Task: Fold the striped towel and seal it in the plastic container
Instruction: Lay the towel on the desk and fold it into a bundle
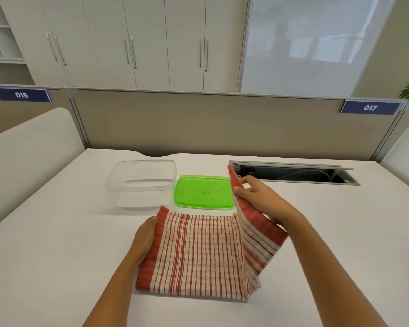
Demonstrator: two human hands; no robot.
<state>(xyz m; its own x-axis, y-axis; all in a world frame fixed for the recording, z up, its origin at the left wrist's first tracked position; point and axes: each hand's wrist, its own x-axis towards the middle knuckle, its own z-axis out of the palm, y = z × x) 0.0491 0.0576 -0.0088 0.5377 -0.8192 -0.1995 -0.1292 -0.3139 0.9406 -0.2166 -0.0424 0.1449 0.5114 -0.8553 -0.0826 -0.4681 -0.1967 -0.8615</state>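
The red-and-white striped towel point(196, 253) lies partly folded on the white table point(57, 244) in front of me. My right hand point(262, 197) grips its right edge and holds that flap raised upright over the flat part. My left hand point(144, 239) rests at the towel's left red border, fingers tucked under the edge. Behind the towel, the clear plastic container point(142, 182) stands open at the back left. Its green lid point(203, 193) lies flat beside it on the right, partly hidden by the raised flap.
An open cable hatch point(295, 174) is sunk into the table at the back right. A beige partition point(198, 123) with number plates 016 and 017 closes the far edge. White side dividers stand left and right.
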